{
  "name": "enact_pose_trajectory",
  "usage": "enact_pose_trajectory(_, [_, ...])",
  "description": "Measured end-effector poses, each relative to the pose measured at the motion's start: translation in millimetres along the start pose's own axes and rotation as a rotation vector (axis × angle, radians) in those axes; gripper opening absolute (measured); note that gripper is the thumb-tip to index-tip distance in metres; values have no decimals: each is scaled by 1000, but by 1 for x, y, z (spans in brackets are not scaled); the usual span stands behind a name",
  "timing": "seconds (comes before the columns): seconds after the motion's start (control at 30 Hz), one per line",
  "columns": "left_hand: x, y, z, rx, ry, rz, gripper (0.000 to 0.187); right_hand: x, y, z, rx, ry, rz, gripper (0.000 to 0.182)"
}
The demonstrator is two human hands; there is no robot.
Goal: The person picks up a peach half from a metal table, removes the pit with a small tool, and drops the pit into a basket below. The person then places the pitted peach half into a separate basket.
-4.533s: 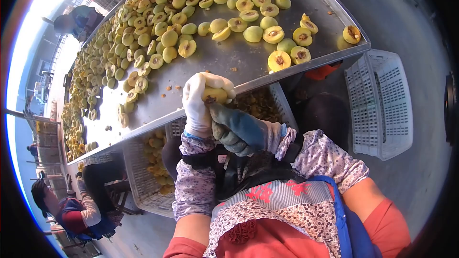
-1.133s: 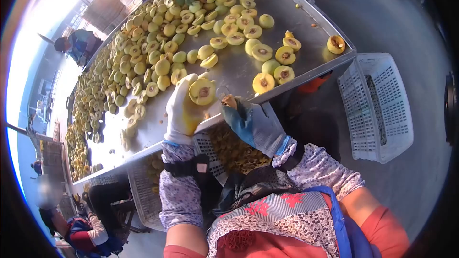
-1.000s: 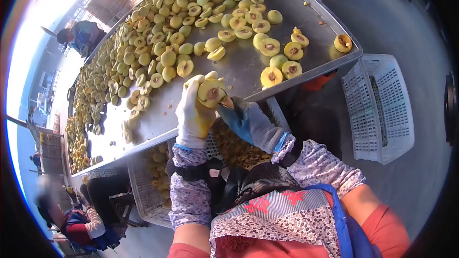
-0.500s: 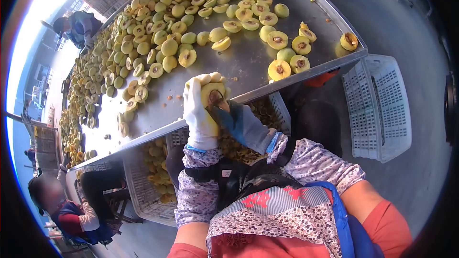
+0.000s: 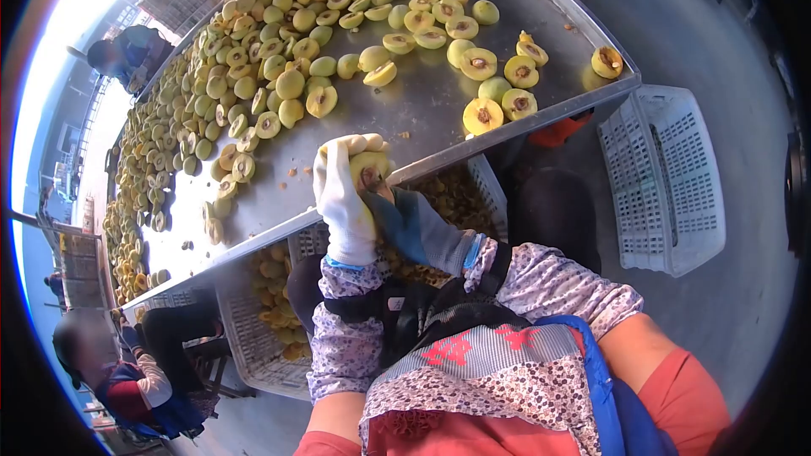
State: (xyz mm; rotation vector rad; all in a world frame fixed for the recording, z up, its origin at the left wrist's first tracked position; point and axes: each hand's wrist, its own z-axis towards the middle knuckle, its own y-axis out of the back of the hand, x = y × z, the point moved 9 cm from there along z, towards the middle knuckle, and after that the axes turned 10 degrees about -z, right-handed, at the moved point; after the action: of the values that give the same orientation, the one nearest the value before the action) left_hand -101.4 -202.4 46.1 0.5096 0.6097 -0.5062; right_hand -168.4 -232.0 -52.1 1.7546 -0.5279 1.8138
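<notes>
In a white glove, my left hand point(image 5: 342, 203) is wrapped round a halved yellow-green peach point(image 5: 370, 166), its cut face and brown pit hollow turned toward me. My right hand point(image 5: 422, 224), in a grey-blue glove, is closed with its fingertips at that cut face. Whatever the right fingers grip, if anything, is hidden. Both hands are just over the near edge of a metal table point(image 5: 338, 148). Cut peach halves point(image 5: 483, 116) lie on the table to the right, and a large heap of peaches point(image 5: 245, 67) spreads to the left.
Below the table edge stand a crate of yellow fruit point(image 5: 253, 346) and a crate of scraps point(image 5: 486, 190). An upright white plastic crate point(image 5: 667, 177) is at the right. One co-worker point(image 5: 139, 371) sits at the lower left; another person point(image 5: 131, 55) bends at the far side.
The view has shifted slightly, so the table and fruit sit a little further left and up. Both hands stay together on the same peach half; the seated co-worker's arm has moved.
</notes>
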Motion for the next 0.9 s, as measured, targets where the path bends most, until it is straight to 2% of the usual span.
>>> enact_pose_trajectory(0.03, [1,0,0,3,1,2,19,5,2,0,-4,51,-66,49])
enact_pose_trajectory(0.1, [15,2,0,-20,143,-228,16,21,7,-1,-4,102,-134,46])
enact_pose_trajectory(0.13, [11,2,1,-22,147,-226,16,16,4,-4,112,-155,-17,44])
enact_pose_trajectory(0.17, [19,0,0,-59,316,-428,16,3,-5,-13,227,-412,100,42])
enact_pose_trajectory(0.2, [29,-4,-5,-98,484,-629,15,2,-7,-16,231,-416,103,42])
enact_pose_trajectory(0.23, [36,-2,-6,-97,486,-626,15,7,-5,-16,190,-345,152,50])
enact_pose_trajectory(0.27, [36,-3,-4,23,370,-455,16,13,-2,-15,145,-272,200,65])
enact_pose_trajectory(0.3, [27,-8,1,140,252,-284,17,18,1,-14,143,-270,203,65])
enact_pose_trajectory(0.33, [26,-9,2,142,251,-284,17,20,1,-17,200,-344,233,64])
enact_pose_trajectory(0.37, [34,-8,-1,72,377,-438,11,18,-1,-20,257,-420,262,64])
enact_pose_trajectory(0.4, [38,-10,-4,0,504,-590,30,16,2,-19,256,-421,264,64])
enact_pose_trajectory(0.43, [30,-14,-3,2,505,-590,30,6,-6,-25,337,-550,356,55])
enact_pose_trajectory(0.47, [29,-15,-6,-106,595,-713,31,-2,-14,-32,418,-677,448,48])
enact_pose_trajectory(0.5, [33,-15,-11,-217,683,-834,31,-3,-15,-32,417,-675,450,48])
enact_pose_trajectory(0.57, [39,-19,-12,-199,702,-838,31,3,-1,-20,249,-451,257,58])
enact_pose_trajectory(0.6, [45,-20,-14,-185,720,-842,32,-10,-9,-19,248,-450,259,58])
enact_pose_trajectory(0.63, [54,-18,-16,-184,721,-840,32,-13,-5,-7,118,-204,204,61])
enact_pose_trajectory(0.67, [38,-9,-3,-26,360,-477,33,-4,3,-3,-12,41,145,65])
enact_pose_trajectory(0.7, [12,-13,0,123,1,-109,33,9,10,-5,-10,42,143,65])
enact_pose_trajectory(0.73, [6,-11,3,120,1,-109,33,10,6,-13,173,-246,237,63])
enact_pose_trajectory(0.77, [13,-12,7,135,207,-351,34,5,-4,-30,355,-536,327,61])
enact_pose_trajectory(0.8, [21,-17,4,149,414,-593,34,6,-1,-30,358,-537,324,61])
enact_pose_trajectory(0.9, [33,-18,-3,166,507,-669,34,5,-12,-37,439,-614,459,61])
